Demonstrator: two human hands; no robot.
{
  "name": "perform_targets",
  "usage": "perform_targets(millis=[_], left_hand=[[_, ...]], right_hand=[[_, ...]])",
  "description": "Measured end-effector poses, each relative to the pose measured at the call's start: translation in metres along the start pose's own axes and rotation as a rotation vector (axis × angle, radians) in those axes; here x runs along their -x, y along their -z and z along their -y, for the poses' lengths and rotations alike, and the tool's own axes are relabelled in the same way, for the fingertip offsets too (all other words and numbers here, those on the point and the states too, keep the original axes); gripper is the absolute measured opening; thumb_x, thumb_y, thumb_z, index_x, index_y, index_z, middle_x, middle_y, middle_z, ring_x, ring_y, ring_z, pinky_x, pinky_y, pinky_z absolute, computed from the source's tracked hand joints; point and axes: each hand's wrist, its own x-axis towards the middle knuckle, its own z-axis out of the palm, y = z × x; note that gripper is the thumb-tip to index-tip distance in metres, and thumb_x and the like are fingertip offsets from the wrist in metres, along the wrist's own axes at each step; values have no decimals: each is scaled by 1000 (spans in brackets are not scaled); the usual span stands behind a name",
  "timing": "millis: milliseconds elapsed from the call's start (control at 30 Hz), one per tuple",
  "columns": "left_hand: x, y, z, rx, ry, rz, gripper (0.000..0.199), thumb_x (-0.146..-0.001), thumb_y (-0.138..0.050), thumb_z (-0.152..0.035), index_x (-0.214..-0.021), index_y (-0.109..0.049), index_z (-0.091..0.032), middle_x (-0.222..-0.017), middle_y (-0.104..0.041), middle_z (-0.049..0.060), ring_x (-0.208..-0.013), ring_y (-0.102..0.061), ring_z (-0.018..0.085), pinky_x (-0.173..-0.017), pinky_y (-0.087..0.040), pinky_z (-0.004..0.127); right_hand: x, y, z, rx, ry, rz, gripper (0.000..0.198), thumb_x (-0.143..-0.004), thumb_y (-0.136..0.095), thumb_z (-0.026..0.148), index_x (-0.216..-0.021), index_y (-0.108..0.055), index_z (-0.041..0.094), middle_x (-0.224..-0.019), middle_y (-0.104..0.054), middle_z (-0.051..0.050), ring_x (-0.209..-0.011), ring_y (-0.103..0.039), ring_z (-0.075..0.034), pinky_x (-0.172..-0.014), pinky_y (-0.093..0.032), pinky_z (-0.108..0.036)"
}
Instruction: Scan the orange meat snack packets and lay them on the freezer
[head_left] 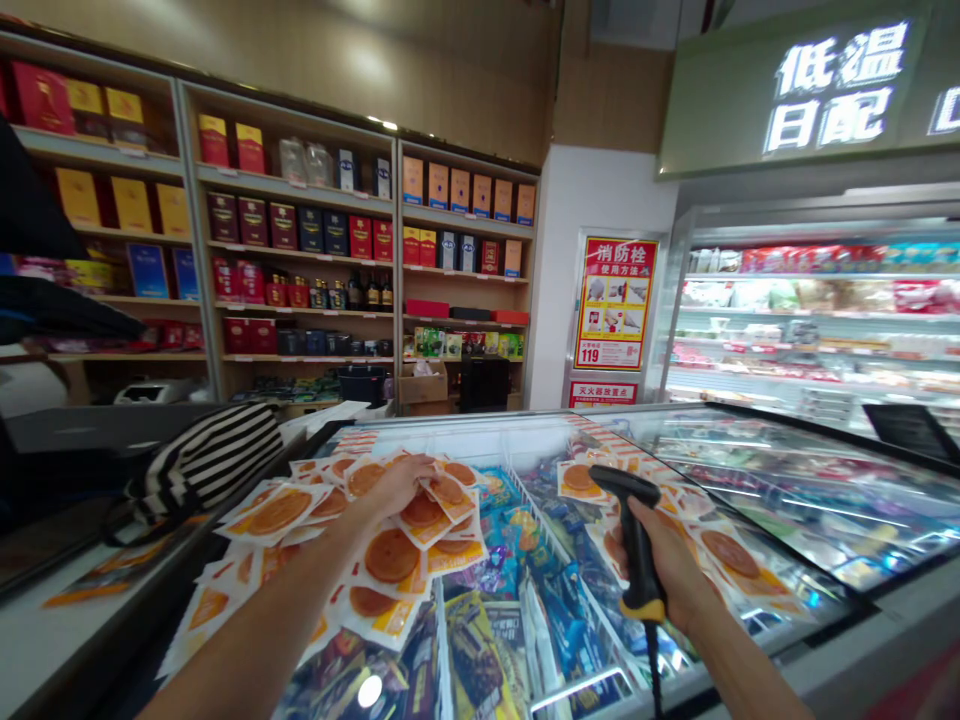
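A black barcode scanner (637, 550) with a yellow band near its base and a cable hanging down is in my right hand (667, 560), fingers wrapped round the handle. My left hand (405, 484) is over the left pile, its fingers bunched at the edge of a flat clear-and-white packet (448, 494) with a round orange-brown disc showing. Its fingertips are partly hidden. Many similar packets (391, 555) overlap around and under that hand on the freezer's glass top. More such packets (731, 552) lie spread out behind and beside the scanner.
Beneath the glass of the chest freezer (555, 690) are colourful frozen bags (472, 650). A black-and-white striped bag (214, 455) rests at the left. Shelves of boxes (300, 235) line the back wall; a lit refrigerated display (817, 320) stands at the right.
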Motion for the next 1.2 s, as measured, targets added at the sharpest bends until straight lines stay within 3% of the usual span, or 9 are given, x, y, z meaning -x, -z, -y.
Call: perform_targets(millis=[133, 233, 400, 500, 600, 700, 833, 967, 1200], left_hand=[[-10, 0, -11, -127, -44, -8, 37, -66, -38, -5, -88, -62, -22, -110, -55, 0, -103, -46, 15, -93, -29, 30], [-24, -18, -38, -219, -89, -56, 42, -66, -34, -1, -96, -58, -18, -113, -52, 4, -105, -44, 15, -94, -27, 30], [-48, -83, -107, -201, -233, 32, 35, -72, -39, -10, -100, -54, -22, -107, -55, 1, -102, -46, 13, -91, -30, 26], [-55, -126, -144, -202, -287, 97, 33, -71, -45, -20, -103, -51, -22, -106, -54, 4, -101, -47, 17, -88, -33, 31], [-60, -160, -167, -211, -306, 130, 43, -69, -49, -24, -111, -43, -20, -115, -48, 8, -107, -42, 22, -90, -31, 38], [-67, -180, -178, -227, -304, 161, 47, -69, -50, -25, -114, -40, -19, -115, -47, 11, -106, -43, 25, -89, -30, 42], [-73, -190, -183, -246, -278, 220, 29, -76, -36, -15, -101, -50, -14, -92, -60, 12, -85, -56, 21, -79, -38, 38], [-72, -189, -183, -230, -235, 232, 27, -77, -32, -11, -82, -57, -13, -81, -63, 11, -81, -58, 21, -72, -41, 33], [-76, -153, -146, -123, 32, 48, 26, -81, -27, -17, -94, -49, -16, -83, -62, 9, -78, -58, 18, -65, -41, 27]], right_hand=[[-2, 7, 2, -36, 24, -28, 26, -64, -54, 41, -66, -49, 16, -44, -52, 3, -34, -47, -8, -30, -35, -18], [-4, 14, 6, -63, 14, -80, 25, -62, -57, 40, -68, -49, 16, -47, -54, 4, -35, -48, -8, -31, -36, -17], [-11, 31, 11, -85, -26, -204, 27, -60, -59, 40, -66, -49, 16, -46, -53, 4, -35, -49, -8, -31, -37, -17], [-15, 42, 12, -61, -26, -241, 29, -60, -58, 43, -62, -48, 16, -42, -51, 4, -33, -47, -8, -30, -36, -17], [-18, 52, 10, -5, -32, -248, 33, -61, -56, 47, -57, -45, 16, -37, -48, 4, -30, -44, -8, -29, -35, -18], [-20, 58, 7, 10, -15, -249, 34, -62, -54, 48, -56, -45, 16, -37, -48, 3, -29, -44, -9, -28, -35, -20], [-23, 61, 5, -11, 9, -254, 33, -62, -55, 47, -56, -45, 16, -37, -48, 4, -30, -43, -7, -30, -35, -19], [-23, 58, 4, -7, -9, -260, 34, -61, -56, 48, -57, -45, 16, -40, -48, 4, -32, -46, -8, -31, -37, -20], [-14, 37, 2, 16, 13, -167, 31, -62, -55, 47, -67, -49, 17, -47, -53, 4, -35, -48, -9, -31, -36, -19]])
